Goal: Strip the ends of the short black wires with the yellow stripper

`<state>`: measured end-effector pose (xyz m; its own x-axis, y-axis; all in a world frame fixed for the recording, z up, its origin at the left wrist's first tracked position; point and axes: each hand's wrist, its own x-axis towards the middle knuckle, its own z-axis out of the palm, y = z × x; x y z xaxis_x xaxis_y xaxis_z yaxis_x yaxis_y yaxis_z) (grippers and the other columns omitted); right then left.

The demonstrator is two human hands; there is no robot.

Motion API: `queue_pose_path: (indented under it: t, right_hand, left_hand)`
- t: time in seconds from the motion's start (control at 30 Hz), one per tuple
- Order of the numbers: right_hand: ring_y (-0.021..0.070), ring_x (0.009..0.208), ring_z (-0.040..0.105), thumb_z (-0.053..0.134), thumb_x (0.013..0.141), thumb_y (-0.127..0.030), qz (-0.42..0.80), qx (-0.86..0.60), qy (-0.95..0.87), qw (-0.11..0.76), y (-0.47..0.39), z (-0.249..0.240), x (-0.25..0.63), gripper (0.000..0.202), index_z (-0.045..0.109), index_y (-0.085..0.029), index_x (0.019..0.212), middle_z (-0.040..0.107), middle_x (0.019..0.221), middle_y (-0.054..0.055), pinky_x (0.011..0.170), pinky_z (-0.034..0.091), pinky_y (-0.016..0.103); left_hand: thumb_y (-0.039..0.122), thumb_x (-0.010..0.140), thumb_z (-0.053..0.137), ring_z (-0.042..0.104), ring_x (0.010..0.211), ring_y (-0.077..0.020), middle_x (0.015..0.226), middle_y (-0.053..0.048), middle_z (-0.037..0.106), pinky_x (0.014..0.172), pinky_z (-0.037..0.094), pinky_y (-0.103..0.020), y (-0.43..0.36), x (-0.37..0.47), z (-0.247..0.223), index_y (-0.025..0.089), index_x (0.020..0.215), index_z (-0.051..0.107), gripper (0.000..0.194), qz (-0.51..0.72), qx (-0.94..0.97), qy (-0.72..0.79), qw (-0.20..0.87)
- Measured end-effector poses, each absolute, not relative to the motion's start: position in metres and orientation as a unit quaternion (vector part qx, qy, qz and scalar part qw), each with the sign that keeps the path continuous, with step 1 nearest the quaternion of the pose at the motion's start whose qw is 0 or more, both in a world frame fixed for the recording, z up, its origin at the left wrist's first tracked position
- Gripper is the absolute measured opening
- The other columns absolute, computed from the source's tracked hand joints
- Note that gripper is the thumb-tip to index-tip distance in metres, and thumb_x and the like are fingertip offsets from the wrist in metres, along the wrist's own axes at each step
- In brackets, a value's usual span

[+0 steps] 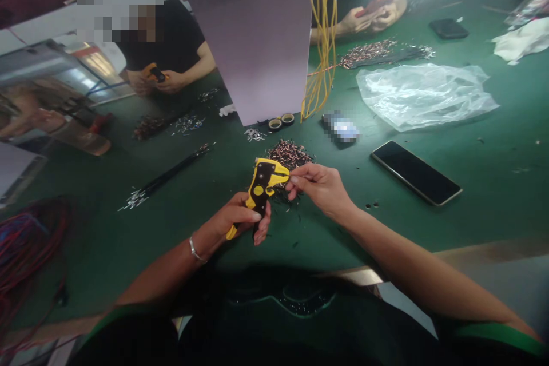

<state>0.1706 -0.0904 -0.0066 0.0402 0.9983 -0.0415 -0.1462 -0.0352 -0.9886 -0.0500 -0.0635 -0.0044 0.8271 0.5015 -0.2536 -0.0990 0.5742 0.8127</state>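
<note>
My left hand (246, 217) is wrapped round the handles of a yellow and black wire stripper (262, 183), its jaws turned to the right. At the tip of those jaws, my right hand (319, 187) is closed in a pinch; what lies between its thumb and finger is too small to make out. Behind the stripper is a pile of short wire pieces (290, 153) with copper-coloured ends and dark insulation, partly covered by the tool and my fingers. Off to the left lies a bundle of black wires (174, 171) with pale metal ends.
A phone (416, 172) lies to the right, with a clear plastic bag (422, 94) behind it. Yellow wires (319, 40) hang beside a pale upright panel (261, 51). Two tape rolls (281, 121) sit at its foot. Red cables (30, 246) are coiled at left. Other people work across the table.
</note>
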Motion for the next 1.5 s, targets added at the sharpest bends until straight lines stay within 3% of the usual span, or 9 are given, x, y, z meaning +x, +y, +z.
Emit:
queue_pose_path:
  t: [0.4,0.6,0.83,1.17,1.5]
  right_hand:
    - [0.0144,0.054,0.066,0.072,0.073,-0.034,0.561,-0.450,-0.429,0.547,-0.091,-0.008,0.172,0.016,0.064,-0.020,0.077,0.072,0.070,0.003,0.062,0.056,0.036]
    - [0.0156,0.053,0.068,0.075,0.072,-0.032,0.577,-0.437,-0.422,0.546,-0.090,-0.007,0.174,0.017,0.065,-0.019,0.076,0.073,0.067,0.003,0.059,0.055,0.034]
    - [0.0149,0.052,0.067,0.075,0.071,-0.033,0.572,-0.432,-0.424,0.553,-0.087,-0.009,0.175,0.019,0.065,-0.018,0.076,0.072,0.066,0.002,0.059,0.055,0.034]
    - [0.0129,0.050,0.065,0.069,0.075,-0.029,0.545,-0.474,-0.466,0.511,-0.094,-0.010,0.169,0.011,0.067,-0.018,0.078,0.070,0.063,0.001,0.056,0.052,0.031]
    - [0.0115,0.052,0.065,0.058,0.079,-0.021,0.442,-0.498,-0.603,0.440,-0.108,-0.013,0.155,0.013,0.071,-0.019,0.076,0.069,0.059,-0.001,0.057,0.052,0.027]
  left_hand:
    - [0.018,0.071,0.068,0.057,0.044,-0.0137,0.057,0.000,0.060,0.042,0.051,-0.028,-0.073,-0.048,0.000,0.012,0.082,0.064,0.013,0.190,0.427,0.259,0.845]
    - [0.017,0.072,0.067,0.043,0.032,-0.0074,0.050,0.005,0.051,0.031,0.040,-0.020,-0.071,-0.050,-0.006,0.013,0.078,0.061,0.009,0.209,0.424,0.261,0.842]
    - [0.018,0.067,0.068,0.056,0.050,-0.0142,0.066,-0.003,0.060,0.047,0.050,-0.029,-0.065,-0.051,0.000,0.010,0.088,0.063,0.023,0.199,0.448,0.225,0.842]
    - [0.014,0.065,0.068,0.059,0.061,-0.0170,0.074,-0.004,0.062,0.060,0.051,-0.036,-0.057,-0.047,0.002,0.011,0.091,0.061,0.027,0.334,0.477,0.273,0.766]
    - [0.017,0.069,0.076,0.061,0.063,-0.0149,0.078,-0.003,0.064,0.064,0.054,-0.034,-0.064,-0.040,-0.003,0.012,0.094,0.061,0.029,0.342,0.506,0.312,0.728]
